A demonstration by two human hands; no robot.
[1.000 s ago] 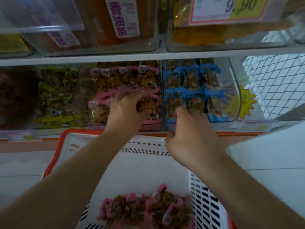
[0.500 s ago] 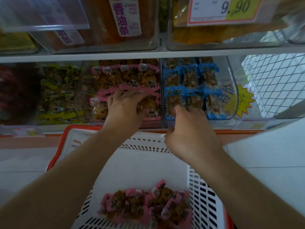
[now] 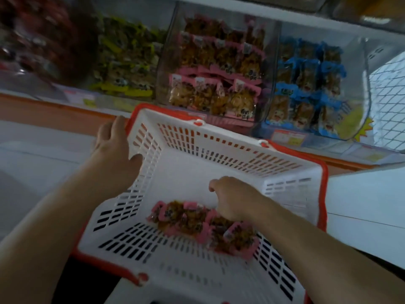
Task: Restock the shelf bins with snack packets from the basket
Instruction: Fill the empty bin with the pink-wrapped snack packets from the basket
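Note:
A white basket with a red rim sits below the shelf, tilted in view. A heap of pink snack packets lies in its near part. My right hand is down inside the basket with its fingers curled into the right side of that heap. My left hand grips the basket's left wall, thumb inside and fingers outside. Straight above the basket stands the clear shelf bin of matching pink packets, with rows of packets standing upright in it.
A clear bin of blue packets stands right of the pink bin, and one of yellow-green packets left of it. Dark red packets fill the far left. A white wire mesh closes the shelf's right end. White floor tiles lie beside the basket.
Both hands have left the shelf bins. My right hand dropped into the basket onto the pink packets; my left hand moved down to the basket's left wall. The view has tipped downward.

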